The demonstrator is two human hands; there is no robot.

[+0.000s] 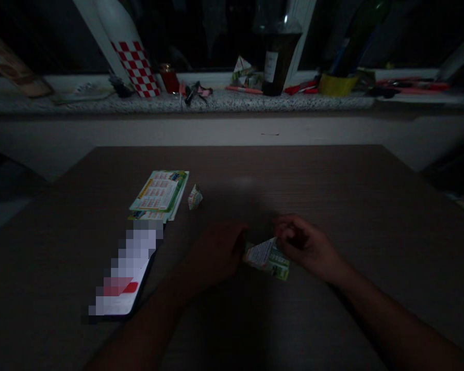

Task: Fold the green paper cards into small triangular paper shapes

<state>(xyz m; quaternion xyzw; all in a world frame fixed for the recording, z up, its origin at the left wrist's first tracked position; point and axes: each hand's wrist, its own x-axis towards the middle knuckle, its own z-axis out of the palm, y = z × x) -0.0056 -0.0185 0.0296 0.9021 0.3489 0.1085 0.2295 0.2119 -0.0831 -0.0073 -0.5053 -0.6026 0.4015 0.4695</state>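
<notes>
A small green and white printed paper (260, 253) lies on the table between my hands, with a folded flap rising to a point. My right hand (307, 246) is at its right side, fingers curled and thumb pinching near the flap's raised tip. At the paper's left edge, my left hand (220, 250) is curled with the fingers closed on that end; deep shadow hides part of its fingertips. Beyond my left hand stands a little folded paper piece (195, 197) of similar print.
To the left lies a stack of printed cards (158, 191), with a lit phone (129, 278) just in front. Along the granite windowsill (224, 104) stand a red-and-white checkered bottle (137, 67), a dark bottle (276, 62), a yellow holder (336, 84) and small clutter.
</notes>
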